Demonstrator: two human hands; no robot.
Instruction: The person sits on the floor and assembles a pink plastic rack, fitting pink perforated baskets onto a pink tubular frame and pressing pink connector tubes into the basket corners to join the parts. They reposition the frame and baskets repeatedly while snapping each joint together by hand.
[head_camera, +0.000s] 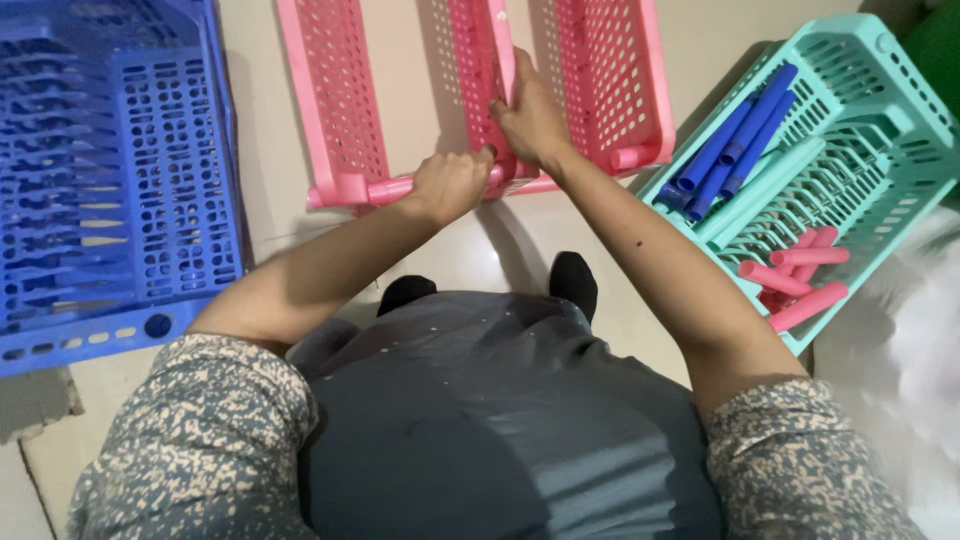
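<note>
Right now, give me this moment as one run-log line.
left hand: grips pink tube | right hand: holds pink rack | teal tray: blue, pink tubes

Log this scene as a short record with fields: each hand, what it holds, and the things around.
left hand: closed around pink tube at the rack's near edge
right hand: gripping a panel of the pink rack
teal basket: on the right, holds blue tubes and pink tubes
blue crate: on the left
floor: pale, under everything

Pale tiled floor (440, 70): blue crates (110, 170) left, pink rack (480, 90) centre, teal tray (850, 140) right.
</note>
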